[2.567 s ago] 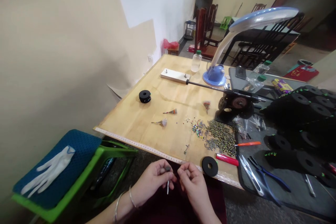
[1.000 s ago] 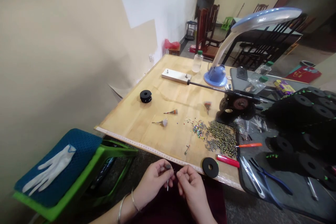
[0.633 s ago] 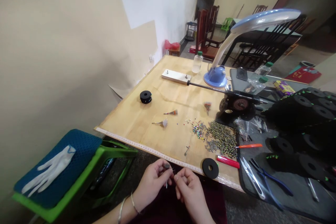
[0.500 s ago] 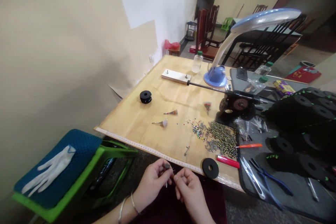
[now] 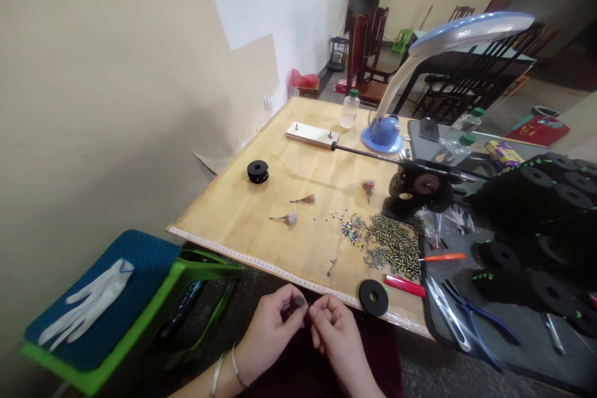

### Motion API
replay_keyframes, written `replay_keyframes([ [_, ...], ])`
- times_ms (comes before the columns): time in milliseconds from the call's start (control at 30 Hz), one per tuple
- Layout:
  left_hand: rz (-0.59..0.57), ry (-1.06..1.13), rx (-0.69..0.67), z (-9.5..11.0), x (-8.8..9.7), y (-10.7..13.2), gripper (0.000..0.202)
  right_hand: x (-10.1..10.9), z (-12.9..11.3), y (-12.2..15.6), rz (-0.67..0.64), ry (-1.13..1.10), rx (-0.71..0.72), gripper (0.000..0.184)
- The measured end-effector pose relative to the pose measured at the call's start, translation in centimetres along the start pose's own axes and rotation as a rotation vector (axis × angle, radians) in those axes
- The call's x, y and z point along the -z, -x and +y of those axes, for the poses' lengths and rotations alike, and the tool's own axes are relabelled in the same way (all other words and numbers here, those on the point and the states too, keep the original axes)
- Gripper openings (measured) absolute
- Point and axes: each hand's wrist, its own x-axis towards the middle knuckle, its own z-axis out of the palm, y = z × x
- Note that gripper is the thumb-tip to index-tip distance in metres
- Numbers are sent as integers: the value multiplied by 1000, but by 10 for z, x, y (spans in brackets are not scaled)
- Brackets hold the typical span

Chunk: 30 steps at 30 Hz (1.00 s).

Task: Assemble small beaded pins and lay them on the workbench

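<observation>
By table edge [image 5: 233, 254], L hand [image 5: 273, 328] pinches grey pc [image 5: 299, 301], R hand [image 5: 337, 328] closed, contents unclear.

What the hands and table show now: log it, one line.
left hand: holding small grey object | right hand: fingers pinched beside left hand, contents hidden | table: black ring at near edge, coloured bits

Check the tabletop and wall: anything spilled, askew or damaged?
The beige wall covering seems to peel away beside the left edge of the pale wooden table. Tiny multicoloured bead-like pieces lie loose on it, some straying from their cluster, perhaps deliberately.
</observation>
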Motion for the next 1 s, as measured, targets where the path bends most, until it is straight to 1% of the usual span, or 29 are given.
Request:
replay_keyframes([
  [100,-24,-51,-22,2,1,0,11,0,0,-1,5,-19,3,46],
  [233,-52,-61,-24,3,-1,0,15,0,0,-2,2,-50,26,47],
  [333,-73,-36,0,4,-2,1,16,2,2,-2,7,-92,38,46],
  [467,-108,32,57,4,0,2,10,5,5,-2,23,-160,40,44],
  [633,-124,79,83,7,1,2,8,7,8,-2,19,-192,48,42],
  [700,-114,45,71,8,1,1,8,6,8,-2,18,-186,61,41],
  [800,-67,-57,17,9,-1,-1,10,5,7,-2,17,-175,71,40],
  [867,-47,-94,4,10,-2,-2,11,4,7,-3,5,-163,77,40],
  [1000,-73,-117,10,9,-2,-2,14,5,4,-3,-53,-114,107,37],
])
